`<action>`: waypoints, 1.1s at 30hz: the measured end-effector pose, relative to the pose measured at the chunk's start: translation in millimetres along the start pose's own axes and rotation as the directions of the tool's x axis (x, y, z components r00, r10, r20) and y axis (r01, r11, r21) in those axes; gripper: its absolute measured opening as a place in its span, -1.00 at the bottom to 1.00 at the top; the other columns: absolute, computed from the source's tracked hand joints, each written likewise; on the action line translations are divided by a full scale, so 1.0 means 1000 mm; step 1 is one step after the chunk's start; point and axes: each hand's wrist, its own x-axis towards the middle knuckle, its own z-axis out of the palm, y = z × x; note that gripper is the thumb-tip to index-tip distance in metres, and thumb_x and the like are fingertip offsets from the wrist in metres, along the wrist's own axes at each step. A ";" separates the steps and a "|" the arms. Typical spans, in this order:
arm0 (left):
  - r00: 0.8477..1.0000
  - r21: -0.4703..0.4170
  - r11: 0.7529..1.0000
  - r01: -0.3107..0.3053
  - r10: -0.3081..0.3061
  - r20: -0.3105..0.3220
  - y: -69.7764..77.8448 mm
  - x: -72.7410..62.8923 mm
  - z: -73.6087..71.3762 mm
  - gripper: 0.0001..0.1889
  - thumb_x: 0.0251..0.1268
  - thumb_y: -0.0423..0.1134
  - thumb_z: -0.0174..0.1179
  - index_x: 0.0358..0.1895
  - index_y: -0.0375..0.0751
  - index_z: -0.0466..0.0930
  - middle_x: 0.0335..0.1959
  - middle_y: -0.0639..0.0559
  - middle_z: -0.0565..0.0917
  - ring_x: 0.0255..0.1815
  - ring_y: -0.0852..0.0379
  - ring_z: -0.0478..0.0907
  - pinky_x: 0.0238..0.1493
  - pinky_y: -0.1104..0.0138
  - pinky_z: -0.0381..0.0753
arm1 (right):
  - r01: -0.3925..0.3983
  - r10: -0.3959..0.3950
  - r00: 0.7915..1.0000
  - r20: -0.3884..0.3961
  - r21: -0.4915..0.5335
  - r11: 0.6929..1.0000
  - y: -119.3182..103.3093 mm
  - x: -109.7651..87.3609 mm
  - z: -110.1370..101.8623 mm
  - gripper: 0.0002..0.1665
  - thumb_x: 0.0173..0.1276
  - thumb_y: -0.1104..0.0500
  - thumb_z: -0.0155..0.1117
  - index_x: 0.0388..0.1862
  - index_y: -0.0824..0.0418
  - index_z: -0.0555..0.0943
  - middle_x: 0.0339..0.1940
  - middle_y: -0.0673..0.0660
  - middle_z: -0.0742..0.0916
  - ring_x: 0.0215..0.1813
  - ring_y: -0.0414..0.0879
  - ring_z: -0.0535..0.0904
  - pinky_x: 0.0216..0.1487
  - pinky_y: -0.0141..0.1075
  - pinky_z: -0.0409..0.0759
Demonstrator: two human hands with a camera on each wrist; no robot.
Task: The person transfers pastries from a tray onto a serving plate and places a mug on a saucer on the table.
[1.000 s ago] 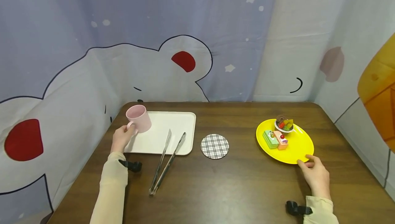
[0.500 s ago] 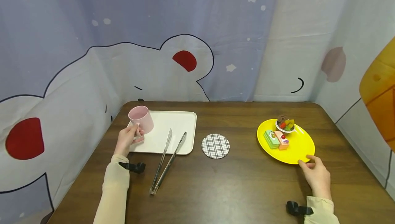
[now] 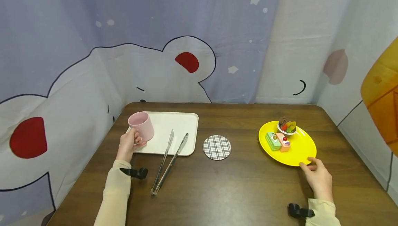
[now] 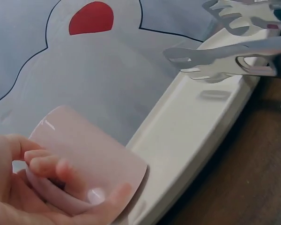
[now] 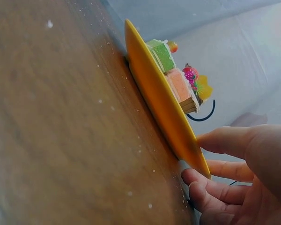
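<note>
My left hand grips the handle of a pink mug at the left end of a white rectangular tray. In the left wrist view the fingers curl through the handle, and the base of the mug is close over the tray. On the right, my right hand pinches the near rim of a yellow plate, thumb on top and fingers beneath. That plate bears a green cake piece, a pink cake piece and a small cup of fruit-topped dessert.
Metal tongs lie with their tips on the tray and their joined end on the wooden table. A round checked coaster is between tray and plate. A printed curtain stands behind the table.
The left fingers have passed through the mug's handle and closed round it. The mug has shifted slightly toward me. My right hand and the plate stay in place.
</note>
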 end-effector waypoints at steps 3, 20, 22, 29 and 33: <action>1.000 0.007 1.000 0.004 -0.004 -0.030 -0.003 -0.003 0.000 -0.65 0.40 -0.13 -0.13 -0.61 -0.08 0.22 -0.73 0.21 0.25 -0.66 0.32 0.35 -0.27 0.33 0.74 | -0.001 0.001 1.000 -0.003 0.002 1.000 0.000 -0.001 0.000 -0.41 0.39 0.05 0.13 0.23 0.44 0.37 -0.13 0.52 0.63 -0.17 0.28 0.57 -0.41 -0.35 0.32; 0.989 -0.141 0.981 -0.131 0.121 -0.081 0.018 -0.016 0.004 -0.53 0.37 -0.17 -0.07 -0.79 -0.06 0.15 -0.87 0.22 0.15 -0.81 0.28 0.14 -0.56 0.41 0.59 | 0.009 -0.009 1.000 0.003 0.008 1.000 0.003 0.000 0.001 -0.41 0.39 0.04 0.12 0.24 0.43 0.38 -0.12 0.52 0.64 -0.16 0.30 0.59 -0.42 -0.37 0.36; 0.989 -0.145 0.979 -0.140 0.133 -0.060 0.023 -0.021 0.008 -0.52 0.38 -0.17 -0.07 -0.79 -0.06 0.14 -0.87 0.22 0.15 -0.81 0.29 0.14 -0.56 0.42 0.60 | 0.014 -0.014 1.000 0.009 0.007 1.000 0.003 0.000 0.000 -0.40 0.40 0.03 0.12 0.24 0.43 0.37 -0.12 0.52 0.64 -0.15 0.30 0.59 -0.41 -0.36 0.36; 0.985 -0.141 0.975 -0.171 0.175 0.015 0.035 -0.039 0.037 -0.54 0.37 -0.22 -0.09 -0.78 -0.04 0.13 -0.87 0.23 0.15 -0.81 0.30 0.14 -0.53 0.44 0.60 | -0.005 0.005 0.999 0.037 0.007 1.000 0.003 0.001 -0.003 -0.38 0.43 0.00 0.09 0.27 0.42 0.34 -0.06 0.54 0.61 -0.10 0.32 0.58 -0.41 -0.37 0.36; 0.980 -0.141 0.971 -0.191 0.196 0.021 0.035 -0.047 0.055 -0.54 0.34 -0.23 -0.08 -0.80 -0.03 0.13 -0.86 0.23 0.16 -0.79 0.29 0.22 -0.54 0.45 0.61 | 0.000 -0.001 0.999 0.045 0.020 1.000 0.004 0.001 -0.001 -0.37 0.43 0.00 0.10 0.28 0.42 0.34 -0.06 0.54 0.62 -0.09 0.33 0.58 -0.40 -0.38 0.37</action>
